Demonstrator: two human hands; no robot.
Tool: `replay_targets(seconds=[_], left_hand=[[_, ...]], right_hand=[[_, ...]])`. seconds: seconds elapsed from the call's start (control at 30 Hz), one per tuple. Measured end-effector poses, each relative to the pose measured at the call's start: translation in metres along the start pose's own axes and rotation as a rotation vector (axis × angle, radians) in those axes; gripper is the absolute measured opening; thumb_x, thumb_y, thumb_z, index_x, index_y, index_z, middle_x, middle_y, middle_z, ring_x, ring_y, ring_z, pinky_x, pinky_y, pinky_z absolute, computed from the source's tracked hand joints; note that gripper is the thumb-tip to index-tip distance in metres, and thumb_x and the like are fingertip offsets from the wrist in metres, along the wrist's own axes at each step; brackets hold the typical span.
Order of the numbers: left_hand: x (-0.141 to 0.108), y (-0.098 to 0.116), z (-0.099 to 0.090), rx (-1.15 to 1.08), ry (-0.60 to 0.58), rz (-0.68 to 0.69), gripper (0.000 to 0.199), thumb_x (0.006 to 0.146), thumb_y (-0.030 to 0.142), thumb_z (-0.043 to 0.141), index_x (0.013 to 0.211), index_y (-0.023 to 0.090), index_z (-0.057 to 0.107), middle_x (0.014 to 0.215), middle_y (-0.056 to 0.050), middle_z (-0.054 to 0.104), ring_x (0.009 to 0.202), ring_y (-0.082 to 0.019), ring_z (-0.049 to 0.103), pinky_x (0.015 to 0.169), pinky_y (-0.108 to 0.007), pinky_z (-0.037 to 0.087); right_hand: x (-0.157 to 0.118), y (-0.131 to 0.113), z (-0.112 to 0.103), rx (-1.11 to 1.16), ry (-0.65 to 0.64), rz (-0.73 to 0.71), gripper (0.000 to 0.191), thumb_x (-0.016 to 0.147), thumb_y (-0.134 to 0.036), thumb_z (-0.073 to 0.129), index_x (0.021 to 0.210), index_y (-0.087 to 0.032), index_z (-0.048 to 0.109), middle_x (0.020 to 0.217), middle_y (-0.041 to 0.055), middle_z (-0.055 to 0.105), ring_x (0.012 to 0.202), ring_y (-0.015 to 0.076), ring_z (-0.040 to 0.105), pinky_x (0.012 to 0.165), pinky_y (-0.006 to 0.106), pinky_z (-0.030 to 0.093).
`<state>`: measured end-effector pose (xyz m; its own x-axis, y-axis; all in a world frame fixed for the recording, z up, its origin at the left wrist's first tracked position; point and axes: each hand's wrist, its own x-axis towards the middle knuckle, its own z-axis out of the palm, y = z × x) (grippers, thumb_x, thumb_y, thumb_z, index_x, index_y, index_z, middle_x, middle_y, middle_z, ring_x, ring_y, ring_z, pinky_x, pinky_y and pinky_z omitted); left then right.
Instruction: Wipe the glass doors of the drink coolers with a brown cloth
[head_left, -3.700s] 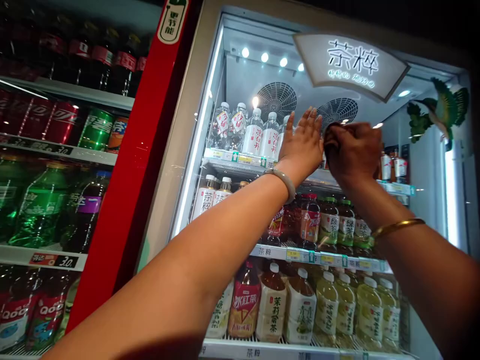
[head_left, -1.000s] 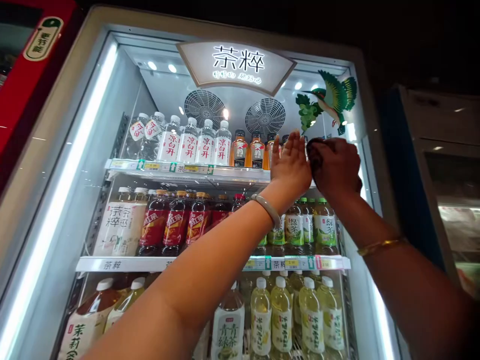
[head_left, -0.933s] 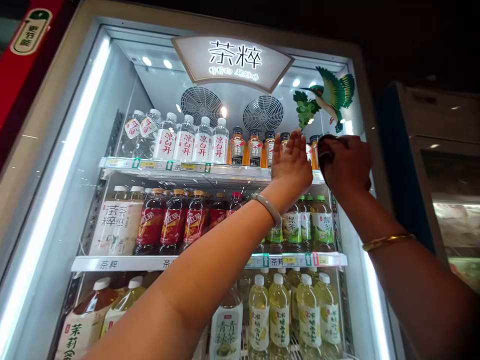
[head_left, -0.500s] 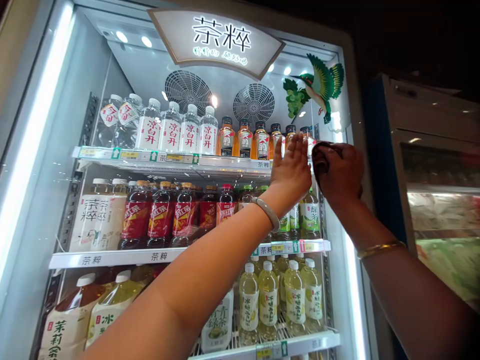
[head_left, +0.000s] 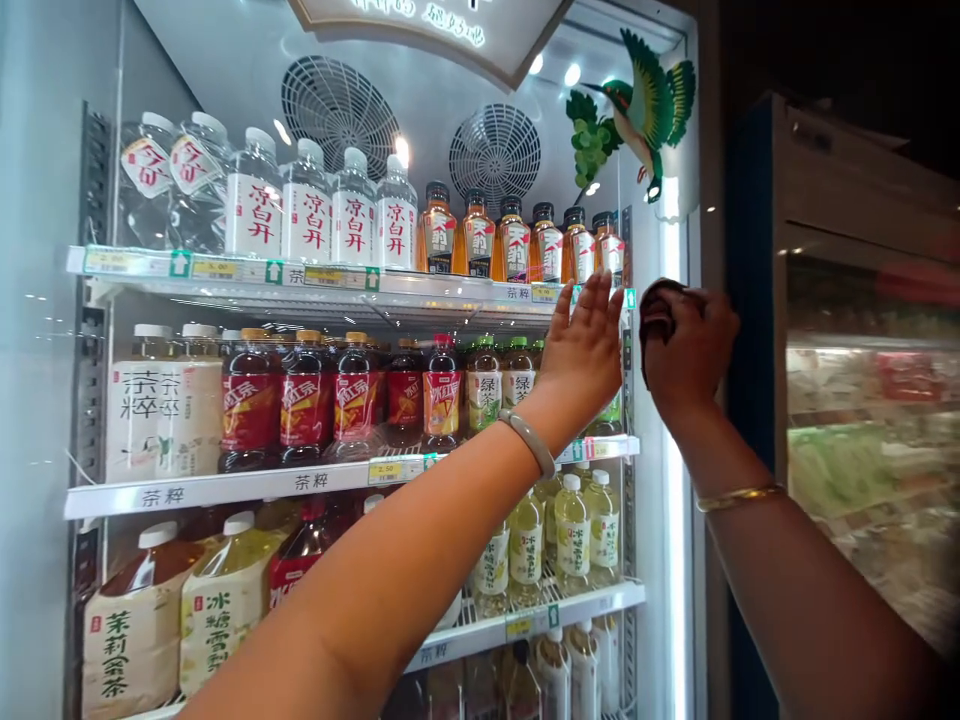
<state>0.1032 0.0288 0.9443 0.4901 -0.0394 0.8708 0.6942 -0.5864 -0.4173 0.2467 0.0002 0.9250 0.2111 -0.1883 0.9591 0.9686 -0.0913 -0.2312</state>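
Lowered further below bird decal (head_left: pixel 651 95), cloth (head_left: pixel 658 308) is clenched by right hand (head_left: pixel 694 350), bunched seemingly for grip; left hand (head_left: pixel 585 350) spread, empty.

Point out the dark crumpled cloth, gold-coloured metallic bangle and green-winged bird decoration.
Dark crumpled cloth (head_left: pixel 658 310): head view, bunched middle.
Gold-coloured metallic bangle (head_left: pixel 741 498): head view, front of band.
Green-winged bird decoration (head_left: pixel 643 118): head view, mid-body.

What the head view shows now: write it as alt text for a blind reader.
A person's left hand is raised with fingers extended before a lit drinks cooler, while the right hand clutches what looks like a dark cloth. Bottles stand in rows on the shelves; a bird decoration is at upper right.
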Motion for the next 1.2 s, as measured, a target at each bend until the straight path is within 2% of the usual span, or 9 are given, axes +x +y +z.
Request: replay_targets(seconds=[0.17, 0.3, 0.4, 0.5, 0.67, 0.8, 0.93, 1.03, 1.2], left_hand=[[-0.023, 0.003, 0.0, -0.027, 0.004, 0.004, 0.063, 0.098, 0.019, 0.032, 0.16, 0.004, 0.031, 0.171, -0.014, 0.025, 0.161, -0.026, 0.017, 0.135, -0.047, 0.012], [-0.039, 0.002, 0.001, -0.023, 0.007, 0.032, 0.063, 0.097, 0.015, 0.028, 0.158, 0.001, 0.032, 0.17, -0.015, 0.027, 0.16, -0.026, 0.02, 0.135, -0.047, 0.015], [-0.049, -0.002, -0.001, -0.013, 0.005, 0.063, 0.063, 0.096, 0.013, 0.027, 0.158, 0.001, 0.033, 0.169, -0.015, 0.027, 0.159, -0.026, 0.022, 0.135, -0.049, 0.017], [-0.057, -0.005, -0.007, 0.005, -0.01, 0.066, 0.061, 0.098, 0.014, 0.027, 0.158, 0.003, 0.035, 0.169, -0.013, 0.029, 0.159, -0.025, 0.024, 0.134, -0.046, 0.019], [-0.071, -0.013, -0.019, 0.022, -0.041, 0.03, 0.06, 0.099, 0.017, 0.031, 0.158, 0.005, 0.034, 0.169, -0.012, 0.028, 0.159, -0.023, 0.023, 0.134, -0.045, 0.021], [-0.09, -0.029, -0.024, 0.024, -0.037, 0.017, 0.06, 0.099, 0.017, 0.035, 0.159, 0.013, 0.034, 0.17, -0.009, 0.025, 0.16, -0.024, 0.022, 0.133, -0.055, 0.019], [-0.116, -0.042, -0.025, 0.043, 0.029, -0.017, 0.062, 0.1, 0.022, 0.044, 0.161, 0.017, 0.032, 0.171, -0.009, 0.024, 0.16, -0.025, 0.02, 0.134, -0.055, 0.011], [-0.13, -0.043, -0.023, 0.06, 0.058, -0.033, 0.065, 0.101, 0.024, 0.045, 0.162, 0.016, 0.027, 0.172, -0.008, 0.023, 0.161, -0.025, 0.018, 0.135, -0.052, 0.01], [-0.14, -0.042, -0.02, 0.065, 0.076, -0.044, 0.065, 0.101, 0.022, 0.044, 0.163, 0.014, 0.025, 0.172, -0.005, 0.023, 0.16, -0.025, 0.02, 0.135, -0.051, 0.01]], right_hand=[[-0.043, -0.024, -0.01, 0.054, 0.026, 0.042, 0.036, 0.09, -0.029, 0.055, 0.121, -0.025, 0.073, 0.129, 0.0126, 0.064, 0.12, 0.0301, 0.057, 0.104, 0.046, 0.046], [-0.038, -0.02, -0.005, 0.088, 0.029, -0.08, 0.035, 0.091, -0.029, 0.055, 0.121, -0.026, 0.073, 0.129, 0.0105, 0.065, 0.12, 0.027, 0.057, 0.107, 0.042, 0.045], [-0.041, -0.009, -0.004, 0.045, 0.05, -0.026, 0.039, 0.088, -0.024, 0.054, 0.122, -0.026, 0.073, 0.13, 0.0124, 0.063, 0.122, 0.0308, 0.056, 0.106, 0.047, 0.046], [-0.066, -0.021, -0.009, 0.057, 0.072, 0.058, 0.039, 0.084, -0.022, 0.057, 0.119, -0.029, 0.073, 0.128, 0.0113, 0.064, 0.12, 0.0331, 0.058, 0.102, 0.052, 0.049], [-0.076, -0.052, -0.014, 0.14, 0.027, -0.101, 0.03, 0.091, -0.029, 0.056, 0.118, -0.03, 0.071, 0.126, 0.009, 0.067, 0.12, 0.0272, 0.061, 0.105, 0.046, 0.048], [-0.064, -0.036, -0.01, 0.12, 0.063, -0.182, 0.032, 0.09, -0.026, 0.057, 0.12, -0.029, 0.07, 0.129, 0.0098, 0.066, 0.123, 0.028, 0.059, 0.105, 0.045, 0.046], [-0.097, -0.037, -0.01, 0.14, 0.157, -0.035, 0.034, 0.085, -0.02, 0.059, 0.117, -0.025, 0.072, 0.125, 0.0098, 0.064, 0.118, 0.0289, 0.059, 0.102, 0.047, 0.046], [-0.115, -0.06, -0.011, 0.208, 0.121, -0.169, 0.034, 0.085, -0.021, 0.063, 0.117, -0.028, 0.071, 0.126, 0.0079, 0.064, 0.118, 0.0264, 0.058, 0.104, 0.046, 0.046], [-0.092, -0.063, -0.005, 0.207, 0.151, -0.345, 0.03, 0.087, -0.027, 0.066, 0.116, -0.028, 0.07, 0.123, 0.0067, 0.066, 0.116, 0.0233, 0.06, 0.101, 0.039, 0.048]])
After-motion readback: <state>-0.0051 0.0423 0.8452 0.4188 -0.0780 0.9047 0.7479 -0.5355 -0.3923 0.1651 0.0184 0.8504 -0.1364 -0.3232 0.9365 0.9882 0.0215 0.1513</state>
